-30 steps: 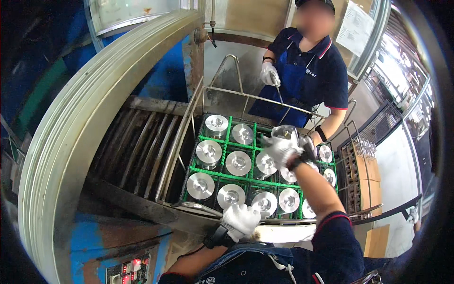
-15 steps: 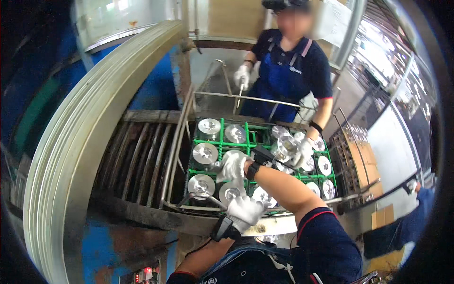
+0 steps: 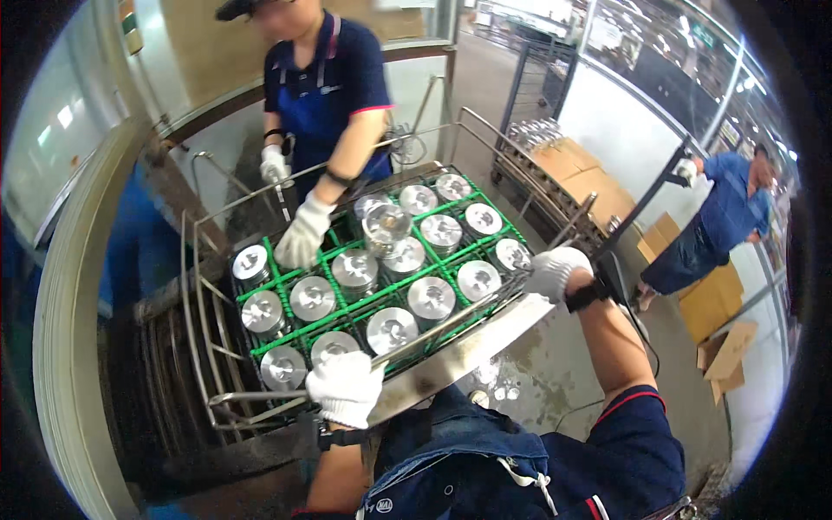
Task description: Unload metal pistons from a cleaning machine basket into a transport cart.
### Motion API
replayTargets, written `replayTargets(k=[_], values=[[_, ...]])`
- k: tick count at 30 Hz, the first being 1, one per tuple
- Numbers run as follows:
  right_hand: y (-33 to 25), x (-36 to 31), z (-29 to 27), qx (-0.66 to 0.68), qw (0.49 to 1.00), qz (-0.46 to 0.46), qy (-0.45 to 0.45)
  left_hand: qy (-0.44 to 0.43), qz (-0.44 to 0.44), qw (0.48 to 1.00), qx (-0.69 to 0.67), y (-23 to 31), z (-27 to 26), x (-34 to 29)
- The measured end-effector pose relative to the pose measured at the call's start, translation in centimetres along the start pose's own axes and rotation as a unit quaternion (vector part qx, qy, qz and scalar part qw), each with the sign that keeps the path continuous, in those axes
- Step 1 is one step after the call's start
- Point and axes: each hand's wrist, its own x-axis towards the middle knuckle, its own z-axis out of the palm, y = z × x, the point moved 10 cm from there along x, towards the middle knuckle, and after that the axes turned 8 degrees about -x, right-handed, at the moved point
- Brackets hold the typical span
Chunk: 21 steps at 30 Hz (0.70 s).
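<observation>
At the left stands a curved metal band (image 3: 78,347). Next to it is the wire basket (image 3: 192,321), with round silver pieces (image 3: 312,299) in the cells of its green grid (image 3: 276,282). A co-worker's gloved hand (image 3: 303,234) reaches over the far left part of this grid. The left hand (image 3: 347,390), gloved, is closed around the near rail (image 3: 260,396). The right hand (image 3: 555,273) rests at the near right corner, fingers bent; whether they grip, I cannot tell. Farther right are brown cartons (image 3: 572,169) and a person in blue (image 3: 724,204).
</observation>
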Motion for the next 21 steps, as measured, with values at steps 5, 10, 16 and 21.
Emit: replayTargets(k=[5, 10, 16, 21], values=[[1.3, -8.8, 7.7, 0.501, 0.861, -0.046, -0.073, 0.036, -0.018, 0.998, 0.054, 0.5, 0.0, 0.1], [9.2, -6.4, 14.8, 0.347, 0.931, 0.109, 0.033, -0.095, -0.060, 0.992, -0.048, 1.9, 1.1, 1.2], [12.0, -1.8, 15.8, 0.396, 0.911, 0.094, 0.066, -0.188, -0.171, 0.938, -0.236, 8.3, 0.6, 4.6], [12.0, 1.5, 16.4, 0.298, 0.943, -0.015, 0.145, -0.189, -0.045, 0.971, -0.140, 17.8, 0.7, 11.4]])
